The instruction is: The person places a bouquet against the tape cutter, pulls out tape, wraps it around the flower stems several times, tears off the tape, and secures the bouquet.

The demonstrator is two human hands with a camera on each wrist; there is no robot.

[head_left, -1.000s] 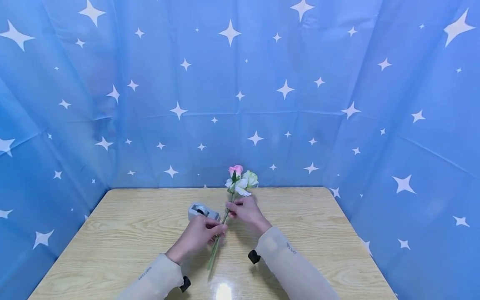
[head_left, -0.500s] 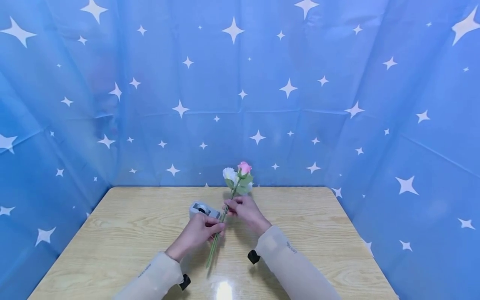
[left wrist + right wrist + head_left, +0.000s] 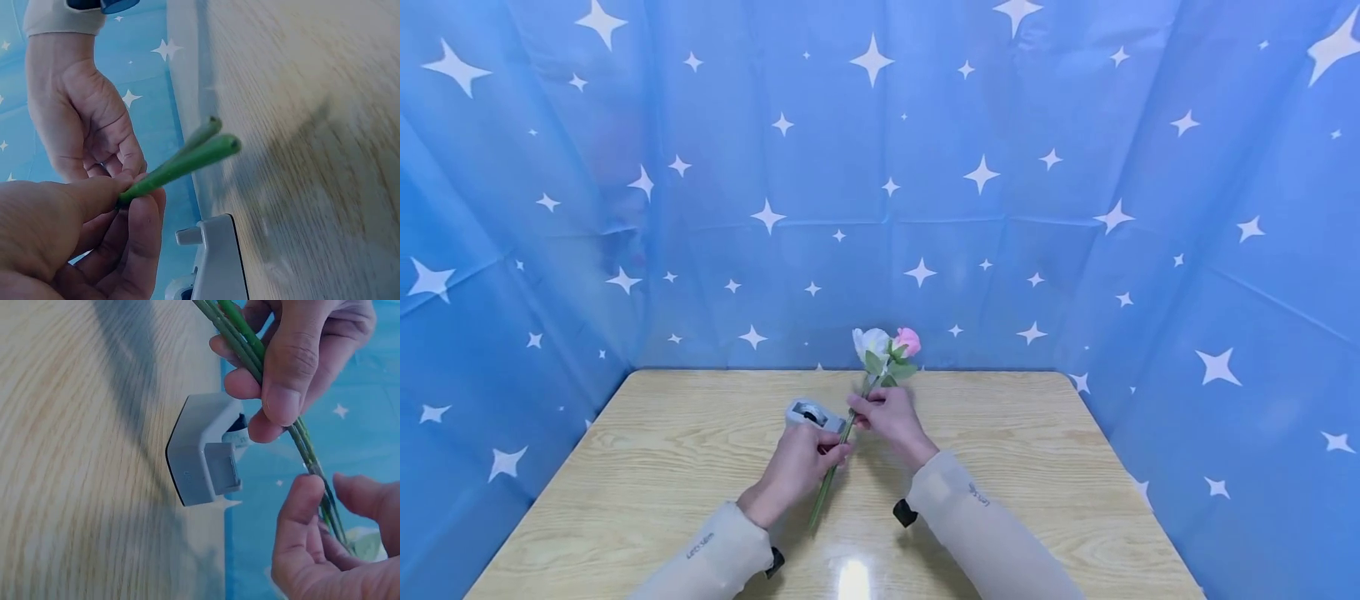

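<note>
A small bunch of artificial flowers, with a white bloom and a pink rose, leans away over the table. My left hand pinches the green stems between thumb and fingers, their cut ends sticking out below. Higher up, just under the leaves, my right hand has thumb and forefinger at either side of the stems. A shiny patch shows on the stems by the right fingertips. Behind the left hand stands a grey tape dispenser, partly hidden in the head view.
The wood-grain table carries the tape dispenser close beside the stems. At its far edge hangs a blue curtain with white stars, which also closes in both sides.
The bunch has turned about its stems: the pink rose has swung from left to right and a white bloom now shows on the left. Both hands stay nearly in place.
</note>
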